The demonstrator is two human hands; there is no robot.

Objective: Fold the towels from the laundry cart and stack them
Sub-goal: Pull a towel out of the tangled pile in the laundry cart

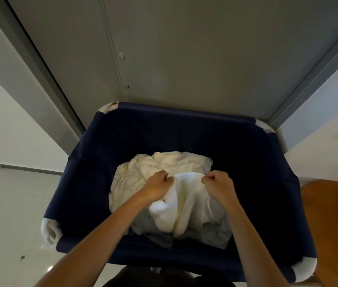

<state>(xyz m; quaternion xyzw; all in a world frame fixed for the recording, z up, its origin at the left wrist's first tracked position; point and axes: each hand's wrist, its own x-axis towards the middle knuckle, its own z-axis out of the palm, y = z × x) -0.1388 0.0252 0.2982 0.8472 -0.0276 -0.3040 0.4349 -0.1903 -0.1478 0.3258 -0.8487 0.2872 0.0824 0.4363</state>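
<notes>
Both grips: left hand (157, 186), right hand (218, 184) clenched on towel (186, 206) edge
Pile (164, 162): 12 o'clock, inside laundry cart (184, 112)

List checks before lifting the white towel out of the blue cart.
1. Left hand grips the white terry towel at its top edge: ok.
2. Right hand grips the same edge: ok.
3. Towel spread flat between the hands: not ok, it hangs bunched.
4. Towel free of the cream towel pile below: cannot tell, its lower folds lie on the pile.
5. Towel free of the rim of the navy-blue fabric laundry cart: ok.
6. Room to stack on the brown wooden surface at right: cannot tell, only partly in view.
</notes>
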